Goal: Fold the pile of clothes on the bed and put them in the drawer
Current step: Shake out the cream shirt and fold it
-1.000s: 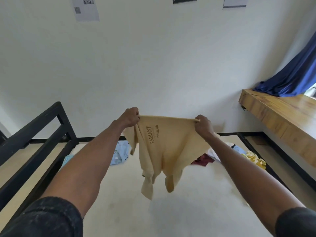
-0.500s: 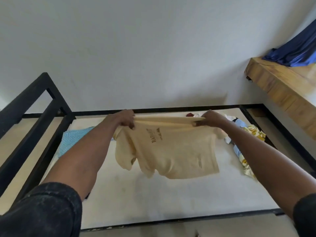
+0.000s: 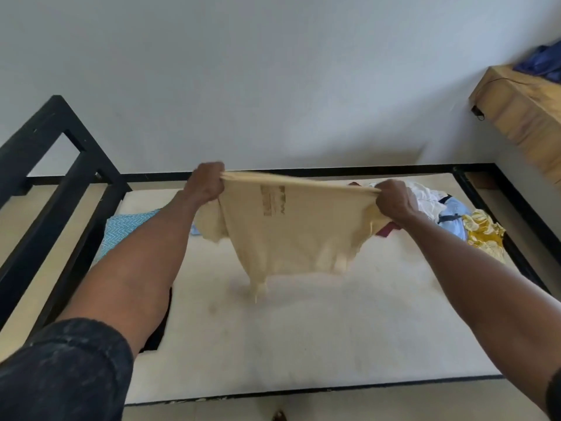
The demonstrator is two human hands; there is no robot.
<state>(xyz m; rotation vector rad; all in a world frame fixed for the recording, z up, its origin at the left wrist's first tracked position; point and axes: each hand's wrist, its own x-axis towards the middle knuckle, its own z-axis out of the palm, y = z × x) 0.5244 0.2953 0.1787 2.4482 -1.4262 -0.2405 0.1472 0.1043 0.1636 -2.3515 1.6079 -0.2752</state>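
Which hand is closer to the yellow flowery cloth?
Right. The right hand grips the shirt just left of the yellow cloth; the left hand holds the shirt's far end.

Both your arms reach forward, nearly straight at the elbows, bare from the short dark sleeves down. Your left hand is fisted, knuckles up, its grip closed round one end of the cream T-shirt's stretched top edge. Your right hand is likewise curled, back of the hand toward you, pinching the other end of that edge. The left hand sits a little higher than the right, the two well apart with the T-shirt between them.
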